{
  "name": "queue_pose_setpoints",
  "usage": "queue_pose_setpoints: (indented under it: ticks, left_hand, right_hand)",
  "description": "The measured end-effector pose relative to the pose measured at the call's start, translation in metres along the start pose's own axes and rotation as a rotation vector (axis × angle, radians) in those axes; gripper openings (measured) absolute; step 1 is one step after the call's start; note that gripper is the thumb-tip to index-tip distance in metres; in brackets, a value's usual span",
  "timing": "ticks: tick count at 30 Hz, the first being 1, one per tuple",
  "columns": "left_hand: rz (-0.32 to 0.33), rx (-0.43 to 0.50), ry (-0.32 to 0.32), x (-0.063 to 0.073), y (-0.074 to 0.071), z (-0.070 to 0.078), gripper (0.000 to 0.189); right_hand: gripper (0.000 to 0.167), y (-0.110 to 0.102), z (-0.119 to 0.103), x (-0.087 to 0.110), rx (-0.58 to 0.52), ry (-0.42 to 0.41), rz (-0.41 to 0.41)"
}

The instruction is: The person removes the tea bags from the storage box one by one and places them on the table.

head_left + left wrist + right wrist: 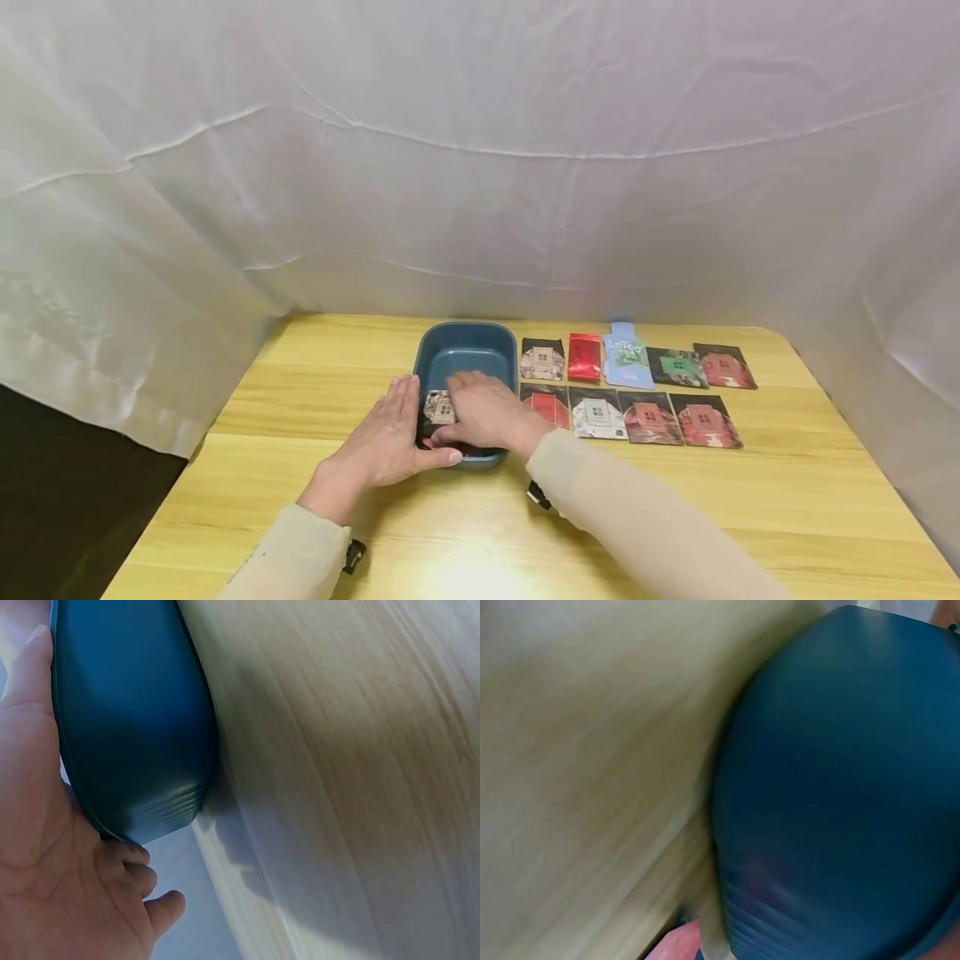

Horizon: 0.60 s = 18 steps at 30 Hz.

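Observation:
A deep blue rectangular bin (pixel 468 337) stands on the wooden table. My left hand (pixel 382 437) lies along its left side and near corner, fingers extended and thumb reaching over the near rim; the left wrist view shows the palm against the bin's wall (pixel 135 712). My right hand (pixel 487 408) reaches down inside, its fingers and thumb spanning a dark tea packet (pixel 438 408) with a pale floral label. A bit of red shows below that packet. The right hand covers part of the packet, and only the bin's outside (pixel 840 780) fills the right wrist view.
Right of the bin, flat tea packets lie in two rows. The back row includes a shiny red sachet (pixel 584 357), a light blue pouch (pixel 628 358) and a green-labelled packet (pixel 678 367). A white-labelled packet (pixel 598 413) lies in the front row. Pale cloth (pixel 480 208) hangs behind the table.

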<state>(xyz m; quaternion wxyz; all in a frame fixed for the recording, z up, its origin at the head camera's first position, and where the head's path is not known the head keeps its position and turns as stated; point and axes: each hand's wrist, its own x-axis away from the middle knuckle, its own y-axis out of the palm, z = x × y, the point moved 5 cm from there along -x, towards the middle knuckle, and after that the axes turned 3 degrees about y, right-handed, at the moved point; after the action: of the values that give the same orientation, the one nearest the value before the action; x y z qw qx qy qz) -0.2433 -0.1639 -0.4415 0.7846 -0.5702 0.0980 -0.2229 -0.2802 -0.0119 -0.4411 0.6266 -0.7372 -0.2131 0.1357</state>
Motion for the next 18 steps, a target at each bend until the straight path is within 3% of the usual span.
queue_pose_setpoints:
  ticks: [18]
  left_hand:
    - [0.011, 0.033, -0.001, 0.0006, 0.0008, -0.0002, 0.138]
  right_hand:
    - [0.092, 0.0031, 0.0007, -0.0023, 0.024, 0.060, -0.055]
